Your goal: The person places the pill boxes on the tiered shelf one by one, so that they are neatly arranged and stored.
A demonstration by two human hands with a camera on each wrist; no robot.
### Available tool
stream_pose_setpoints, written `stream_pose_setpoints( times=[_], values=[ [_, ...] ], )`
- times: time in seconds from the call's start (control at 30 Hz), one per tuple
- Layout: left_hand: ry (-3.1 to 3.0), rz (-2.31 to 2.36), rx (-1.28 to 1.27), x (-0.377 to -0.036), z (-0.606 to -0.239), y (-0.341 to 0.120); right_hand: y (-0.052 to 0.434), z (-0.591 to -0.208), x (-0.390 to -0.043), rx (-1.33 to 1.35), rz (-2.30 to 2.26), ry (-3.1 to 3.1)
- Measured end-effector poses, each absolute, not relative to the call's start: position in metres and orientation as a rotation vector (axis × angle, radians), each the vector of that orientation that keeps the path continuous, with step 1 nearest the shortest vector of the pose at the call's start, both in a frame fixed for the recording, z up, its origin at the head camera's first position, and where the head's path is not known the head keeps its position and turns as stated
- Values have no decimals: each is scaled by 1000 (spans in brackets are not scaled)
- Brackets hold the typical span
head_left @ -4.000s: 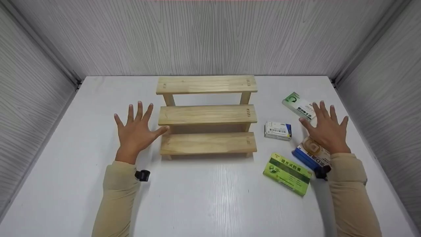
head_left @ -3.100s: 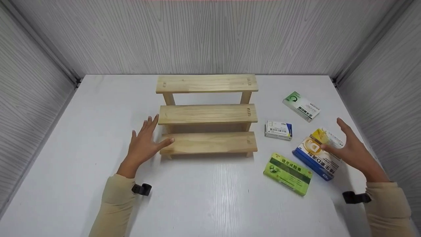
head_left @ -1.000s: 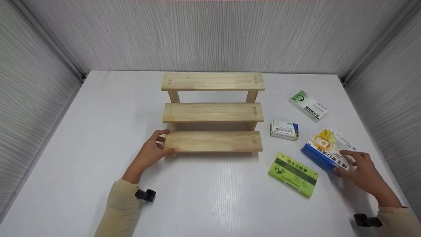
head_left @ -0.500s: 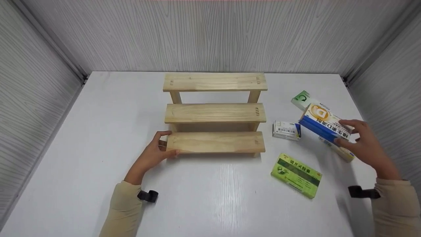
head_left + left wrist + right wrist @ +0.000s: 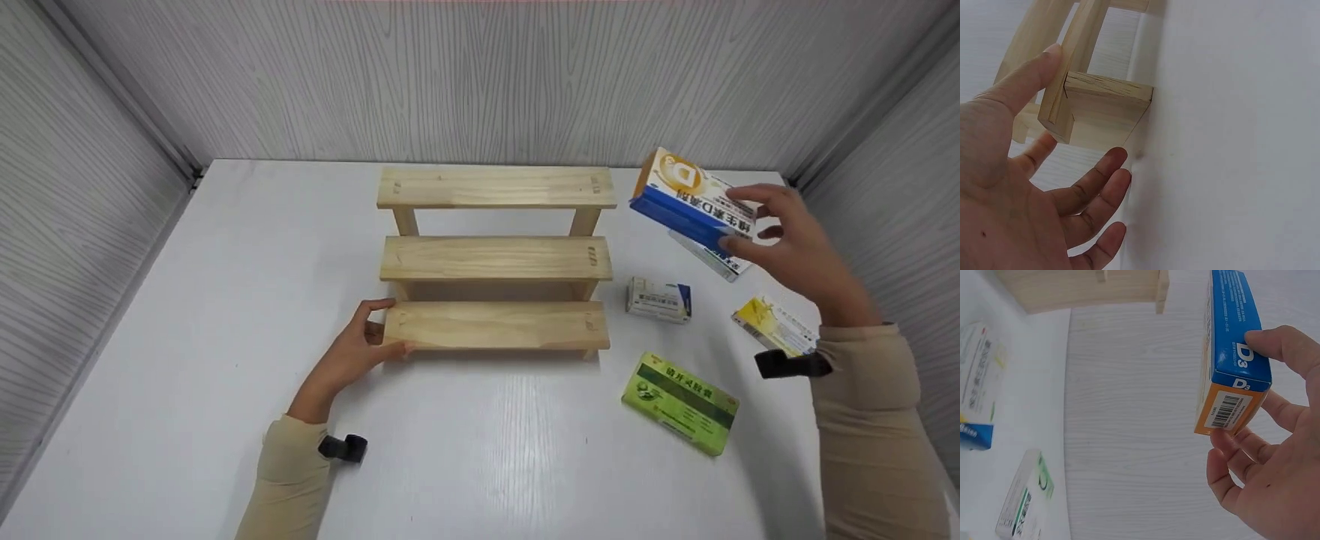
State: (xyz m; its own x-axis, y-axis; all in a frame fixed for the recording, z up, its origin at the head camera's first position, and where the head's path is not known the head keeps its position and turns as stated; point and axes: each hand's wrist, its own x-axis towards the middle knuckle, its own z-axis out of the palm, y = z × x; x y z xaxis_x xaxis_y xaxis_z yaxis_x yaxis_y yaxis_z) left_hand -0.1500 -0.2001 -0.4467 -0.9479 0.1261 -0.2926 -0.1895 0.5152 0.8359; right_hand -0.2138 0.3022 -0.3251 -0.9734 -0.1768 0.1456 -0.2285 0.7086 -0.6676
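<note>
Two hands work: right hand (image 5: 799,251) fingers pinch the blue box (image 5: 694,204) aloft; left hand (image 5: 352,352) fingers curl round the wooden shelf (image 5: 495,259) on the table (image 5: 225,300).

The blue-and-orange D3 medicine box (image 5: 694,202) hung tilted in the air, apparently closed, above the table's right rear.

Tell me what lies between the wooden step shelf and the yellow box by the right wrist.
A small white-and-blue box lies flat on the table, in the head view.
</note>
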Motion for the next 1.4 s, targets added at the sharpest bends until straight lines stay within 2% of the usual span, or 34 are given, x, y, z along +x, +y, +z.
stream_pose_setpoints(
  times=[0.1,0.47,0.9,1.4],
  values=[
    [2431,1413,-73,-148,-438,-196,285,-315,-221,413,1143,-2836],
    [2423,1457,-63,-155,-473,-208,208,-293,-254,652,1176,-2826],
    [2421,1478,-35,-150,-470,-205,124,-284,-282,807,1192,-2854],
    [2400,1467,-44,-146,-468,-201,86,-293,-298,806,1205,-2957]
  ],
)
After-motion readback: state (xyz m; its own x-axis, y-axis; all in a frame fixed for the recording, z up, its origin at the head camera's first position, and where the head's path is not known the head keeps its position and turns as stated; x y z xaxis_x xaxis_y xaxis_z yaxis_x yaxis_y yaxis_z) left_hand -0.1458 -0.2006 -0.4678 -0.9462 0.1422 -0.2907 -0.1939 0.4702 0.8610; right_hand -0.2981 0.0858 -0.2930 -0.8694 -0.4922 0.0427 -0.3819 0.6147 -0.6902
